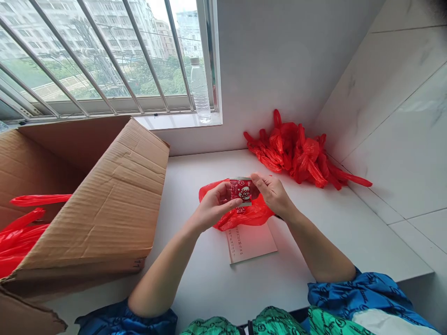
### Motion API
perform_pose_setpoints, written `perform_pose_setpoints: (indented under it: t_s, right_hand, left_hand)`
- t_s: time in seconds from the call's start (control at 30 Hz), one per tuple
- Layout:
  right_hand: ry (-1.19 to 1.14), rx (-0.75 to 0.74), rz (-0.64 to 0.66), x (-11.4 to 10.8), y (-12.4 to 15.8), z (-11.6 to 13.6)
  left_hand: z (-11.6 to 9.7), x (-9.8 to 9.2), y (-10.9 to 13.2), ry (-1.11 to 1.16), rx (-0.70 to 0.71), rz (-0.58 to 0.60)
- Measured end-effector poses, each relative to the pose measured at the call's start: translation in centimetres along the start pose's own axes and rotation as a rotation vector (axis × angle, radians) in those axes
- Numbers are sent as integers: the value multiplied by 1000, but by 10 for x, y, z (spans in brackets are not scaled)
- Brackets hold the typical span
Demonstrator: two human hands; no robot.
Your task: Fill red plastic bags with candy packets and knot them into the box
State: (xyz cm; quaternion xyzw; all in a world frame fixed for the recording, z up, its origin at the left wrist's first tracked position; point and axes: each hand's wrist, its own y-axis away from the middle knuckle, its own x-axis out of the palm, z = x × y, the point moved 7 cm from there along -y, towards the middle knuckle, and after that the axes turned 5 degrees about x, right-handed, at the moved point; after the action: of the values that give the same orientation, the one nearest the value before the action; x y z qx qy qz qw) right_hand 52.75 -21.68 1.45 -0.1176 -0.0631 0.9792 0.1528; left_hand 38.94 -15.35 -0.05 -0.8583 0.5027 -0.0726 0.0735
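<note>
A small red packet (241, 190) with white lettering is held up over the table between my two hands. My left hand (218, 202) grips its left side, thumb along the lower front. At the upper right edge, my right hand (270, 190) pinches the packet between thumb and fingers. Below and behind it lies a spread red plastic bag (244, 218), with another bit of red-and-white packaging (240, 210) showing on it. Partly under the bag is a notebook page (254, 244) with handwritten rows along its left side.
A large open cardboard box (104, 200) stands at the left, with red plastic bags (21, 242) inside. A heap of red plastic bags (296, 151) lies against the back wall. A clear water bottle (200, 93) stands on the sill of the barred window. A tiled wall (401, 116) bounds the right.
</note>
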Motion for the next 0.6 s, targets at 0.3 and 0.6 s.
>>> perform_pose_setpoints:
  t_s: [0.3, 0.6]
  right_hand:
    - [96, -102, -31, 5, 8, 19]
    - [223, -137, 26, 10, 16, 29]
  left_hand:
    - [-3, -4, 0, -66, 32, -121]
    - [-26, -18, 8, -351, 150, -270]
